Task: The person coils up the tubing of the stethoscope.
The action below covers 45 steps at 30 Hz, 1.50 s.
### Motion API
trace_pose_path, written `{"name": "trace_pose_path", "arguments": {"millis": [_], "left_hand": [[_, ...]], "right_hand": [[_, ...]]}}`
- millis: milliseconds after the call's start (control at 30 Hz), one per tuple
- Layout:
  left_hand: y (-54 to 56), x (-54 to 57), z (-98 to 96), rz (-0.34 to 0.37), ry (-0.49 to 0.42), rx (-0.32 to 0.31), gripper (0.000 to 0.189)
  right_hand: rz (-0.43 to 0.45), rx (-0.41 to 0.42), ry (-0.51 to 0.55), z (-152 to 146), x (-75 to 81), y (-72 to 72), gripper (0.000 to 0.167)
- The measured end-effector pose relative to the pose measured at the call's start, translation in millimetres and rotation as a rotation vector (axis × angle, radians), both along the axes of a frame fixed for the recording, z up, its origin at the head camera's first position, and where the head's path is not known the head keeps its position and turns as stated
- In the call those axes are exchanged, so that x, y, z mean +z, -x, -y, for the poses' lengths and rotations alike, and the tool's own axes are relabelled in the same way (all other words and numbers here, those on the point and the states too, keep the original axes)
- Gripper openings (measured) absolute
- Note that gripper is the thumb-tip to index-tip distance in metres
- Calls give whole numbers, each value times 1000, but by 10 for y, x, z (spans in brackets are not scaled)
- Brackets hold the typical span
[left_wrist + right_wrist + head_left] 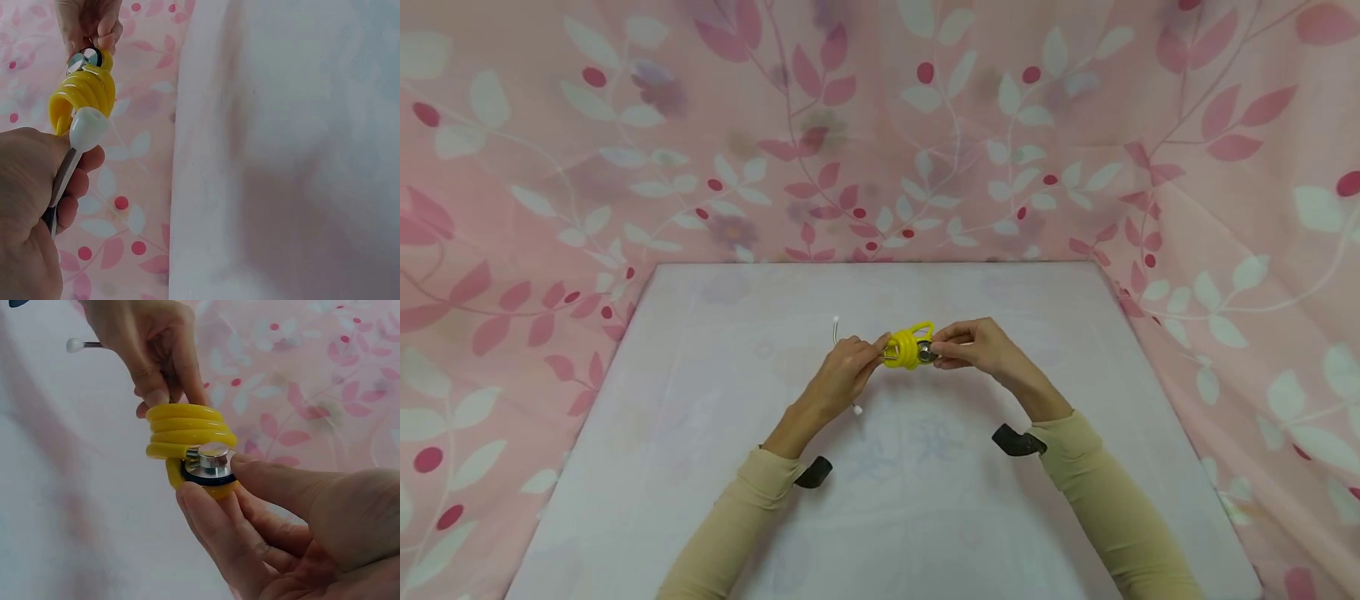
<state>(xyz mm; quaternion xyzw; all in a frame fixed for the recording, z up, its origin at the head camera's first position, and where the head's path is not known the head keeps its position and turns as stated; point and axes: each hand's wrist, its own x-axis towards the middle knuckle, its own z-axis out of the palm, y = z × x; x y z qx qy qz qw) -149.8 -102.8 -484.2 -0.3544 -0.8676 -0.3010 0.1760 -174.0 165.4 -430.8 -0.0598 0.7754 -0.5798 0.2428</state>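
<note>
A stethoscope (904,351) with its yellow tubing wound into a tight coil is held above the table between both hands. My left hand (848,371) grips its metal ear tubes beside the coil; a white ear tip (88,129) sticks out past the fingers in the left wrist view. On the other side, my right hand (981,346) pinches the silver chest piece (213,461), thumb near its small round side and fingers below its dark rim. Several turns of yellow tubing (187,428) lie side by side, with a loop showing behind the chest piece.
The white-covered table (700,500) spreads below both hands. Pink leaf-patterned cloth (880,125) hangs at the back and along both sides. A dark wrist mount (1018,442) juts inward from the right sleeve, and another dark mount (815,472) from the left.
</note>
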Motion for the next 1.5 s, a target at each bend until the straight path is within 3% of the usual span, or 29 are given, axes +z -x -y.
{"name": "trace_pose_path", "arguments": {"millis": [167,267,467,700,1167,1500], "left_hand": [[-11,-7,8,-5,7,-13,45],[-16,-18,14,1,13,-23,46],[-15,-8,11,22,31,-47,46],[-5,-35,-18,37,90,-42,44],[-1,-35,-28,69,100,-25,46],[4,-124,-57,56,71,4,44]], "right_hand": [[109,109,6,-24,41,25,36],[129,182,-20,-41,71,40,36],[4,259,-153,-86,58,62,33],[-97,178,-215,-73,-50,28,34],[-256,183,-197,-28,-105,-33,20],[-551,36,-345,71,-243,-149,16]]}}
